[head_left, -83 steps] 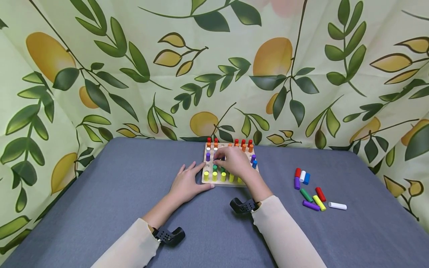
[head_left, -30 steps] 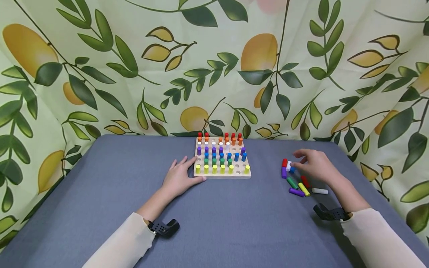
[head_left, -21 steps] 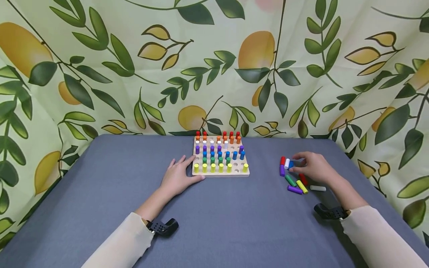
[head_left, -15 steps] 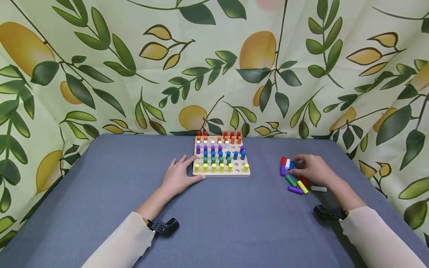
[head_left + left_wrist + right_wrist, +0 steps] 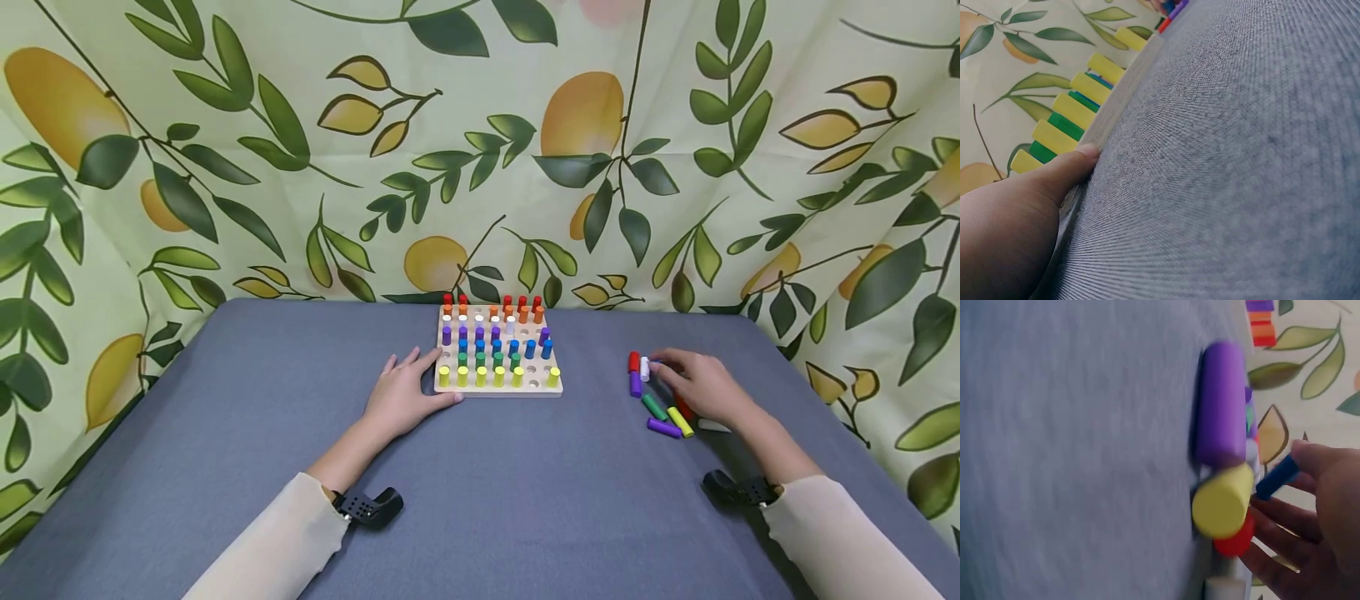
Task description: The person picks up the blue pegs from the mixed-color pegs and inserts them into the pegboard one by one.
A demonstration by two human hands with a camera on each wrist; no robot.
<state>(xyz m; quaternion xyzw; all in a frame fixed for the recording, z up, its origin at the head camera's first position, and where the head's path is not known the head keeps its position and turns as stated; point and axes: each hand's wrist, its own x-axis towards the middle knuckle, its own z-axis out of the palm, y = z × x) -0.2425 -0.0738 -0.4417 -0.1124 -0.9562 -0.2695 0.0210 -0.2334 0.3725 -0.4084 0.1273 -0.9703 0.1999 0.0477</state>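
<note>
A wooden pegboard (image 5: 498, 395) stands at the far middle of the table, with rows of coloured pegs upright in it and a few bare holes. My left hand (image 5: 401, 402) rests at its near left corner, index finger at the left side and thumb along the front edge, fingers spread. In the left wrist view the thumb (image 5: 1079, 165) touches the board's edge. To the right, my right hand (image 5: 703, 387) pinches a blue peg (image 5: 1277, 477) between thumb and fingers. Beneath that hand, a red peg (image 5: 683, 408) and a white peg (image 5: 714, 426) are partly hidden.
Beside the right hand lie more loose pegs: red (image 5: 634, 362), white (image 5: 644, 369), purple (image 5: 635, 383), green (image 5: 654, 407), yellow (image 5: 680, 422) and another purple peg (image 5: 664, 428). Behind the grey tabletop (image 5: 525, 500) hangs a leaf-patterned cloth (image 5: 465, 183).
My right hand has left the pegboard for the loose pegs on the right and taken hold of the blue one. The left hand has stayed at the board's corner.
</note>
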